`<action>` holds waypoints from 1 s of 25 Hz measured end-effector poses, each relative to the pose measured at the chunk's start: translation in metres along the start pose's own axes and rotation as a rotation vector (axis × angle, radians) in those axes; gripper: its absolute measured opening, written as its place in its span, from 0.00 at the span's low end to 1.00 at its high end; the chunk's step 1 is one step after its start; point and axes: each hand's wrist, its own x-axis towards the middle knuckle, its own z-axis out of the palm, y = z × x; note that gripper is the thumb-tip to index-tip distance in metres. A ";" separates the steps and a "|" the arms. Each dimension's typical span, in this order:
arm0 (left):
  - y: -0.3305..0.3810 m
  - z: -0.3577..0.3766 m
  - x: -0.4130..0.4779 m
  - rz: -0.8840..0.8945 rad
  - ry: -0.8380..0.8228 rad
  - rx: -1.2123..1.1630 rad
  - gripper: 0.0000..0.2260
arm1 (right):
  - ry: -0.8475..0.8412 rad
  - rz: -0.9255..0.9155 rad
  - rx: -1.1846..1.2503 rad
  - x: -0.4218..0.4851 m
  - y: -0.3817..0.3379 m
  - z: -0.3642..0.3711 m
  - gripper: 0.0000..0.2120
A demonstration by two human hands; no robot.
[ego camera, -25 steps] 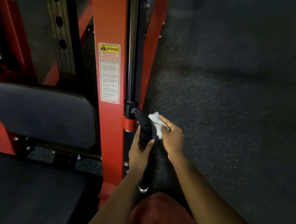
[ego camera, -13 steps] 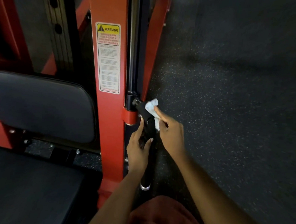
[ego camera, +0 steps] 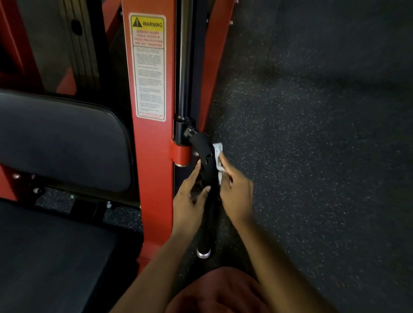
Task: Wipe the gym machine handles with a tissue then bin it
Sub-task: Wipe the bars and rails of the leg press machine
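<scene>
A black padded handle (ego camera: 206, 161) juts from the red machine frame (ego camera: 155, 177) and runs down to a chrome end cap (ego camera: 203, 253). My left hand (ego camera: 190, 203) grips the handle's left side around its middle, thumb and fingers wrapped on it. My right hand (ego camera: 234, 193) presses a crumpled white tissue (ego camera: 218, 157) against the handle's right side, just below the bend. Most of the tissue is hidden between my fingers and the handle.
A dark padded backrest (ego camera: 58, 141) and seat (ego camera: 40, 255) sit to the left. A yellow and white warning label (ego camera: 148, 67) is stuck on the red upright. Dark speckled rubber floor (ego camera: 320, 162) spreads to the right. My knee in red fabric (ego camera: 217, 298) is at the bottom.
My right hand has slid the tissue along the handle's right side, and less of the tissue shows now. My left hand keeps its hold. The camera has come closer.
</scene>
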 end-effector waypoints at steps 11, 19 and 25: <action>-0.030 0.009 -0.010 -0.358 -0.066 -0.328 0.15 | 0.025 0.194 -0.061 -0.060 0.054 0.030 0.20; -0.033 0.011 -0.012 -0.373 -0.052 -0.359 0.25 | 0.046 0.294 0.004 -0.093 0.073 0.054 0.19; -0.037 0.005 -0.011 -0.309 -0.109 -0.294 0.20 | 0.112 0.266 -0.020 -0.088 0.075 0.056 0.21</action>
